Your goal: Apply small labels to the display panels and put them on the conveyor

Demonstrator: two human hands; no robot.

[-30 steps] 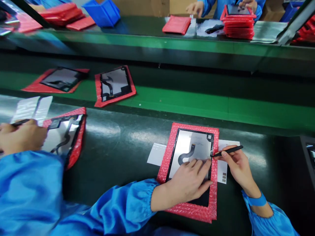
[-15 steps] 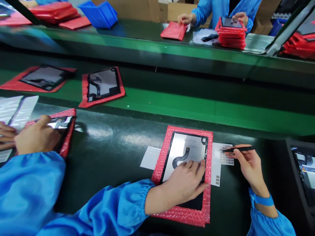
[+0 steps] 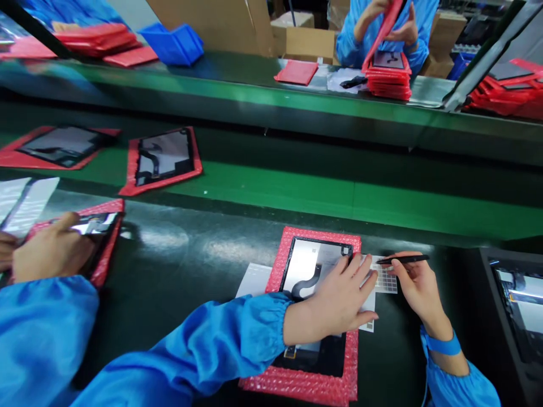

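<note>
A tablet screen panel (image 3: 299,263) with a dark curved ribbon cable lies back side up on red bubble-wrap pouches (image 3: 282,249). My left hand (image 3: 333,297) is above its right half, fingers spread, with the fingertips out over the pouch edge and near the sticker sheet (image 3: 385,281). Slim black tweezers (image 3: 409,259) are pinched in my right hand (image 3: 418,285). Their tip is at the sheet's grid of small squares; whether a sticker is on it I cannot tell. White paper (image 3: 255,280) sticks out left of the pouches.
At the left, a co-worker's hand (image 3: 55,249) rests on another panel. Two panels on red pouches (image 3: 163,158) lie along the green strip (image 3: 271,195). A black frame (image 3: 496,305) stands at the right. Across the bench, another person handles a red pouch (image 3: 388,25) above a stack.
My left hand has moved up and right from the panel toward the sticker sheet, its fingers spreading. My right hand keeps the tweezers at the sheet. The person opposite has lifted a red pouch.
</note>
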